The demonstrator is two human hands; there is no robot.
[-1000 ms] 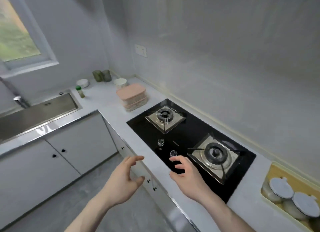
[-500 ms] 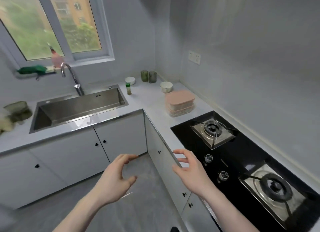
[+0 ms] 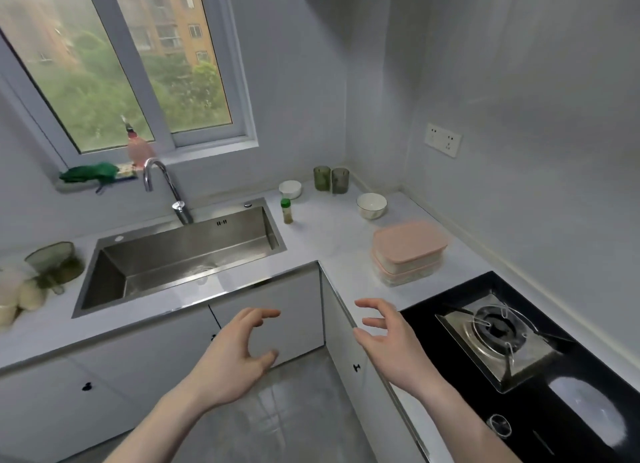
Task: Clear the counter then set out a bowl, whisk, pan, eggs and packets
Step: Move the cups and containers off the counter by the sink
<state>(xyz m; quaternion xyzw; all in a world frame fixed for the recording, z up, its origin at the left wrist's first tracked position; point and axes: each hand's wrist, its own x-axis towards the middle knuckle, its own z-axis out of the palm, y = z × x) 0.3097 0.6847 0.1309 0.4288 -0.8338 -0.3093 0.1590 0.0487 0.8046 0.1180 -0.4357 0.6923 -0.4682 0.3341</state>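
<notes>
I start with the counter (image 3: 332, 241), an L of pale stone that wraps the corner: the sink (image 3: 180, 254) sits in its left run, the black hob (image 3: 519, 341) in its lower-right run. Nothing is cleared yet by my reading; the corner carries the stacked pink-lidded boxes (image 3: 408, 251) at centre right, a white bowl (image 3: 371, 205) above them, a smaller white dish (image 3: 290, 189), two dark green cups (image 3: 330, 179) at the back wall and a green-capped bottle (image 3: 286, 210) beside the sink.

The relation I care about: the pink boxes lie up and slightly right of my right hand (image 3: 394, 345), their long axis running left-right across the frame. That hand is clearly nearer; my left hand (image 3: 235, 351) hangs over the floor in front of the cabinet doors, further off.

Both hands float in the lower middle, palms turned toward each other. Fingers on both are spread and loosely curled, holding nothing. I would judge a forward reach with both comes next.
</notes>
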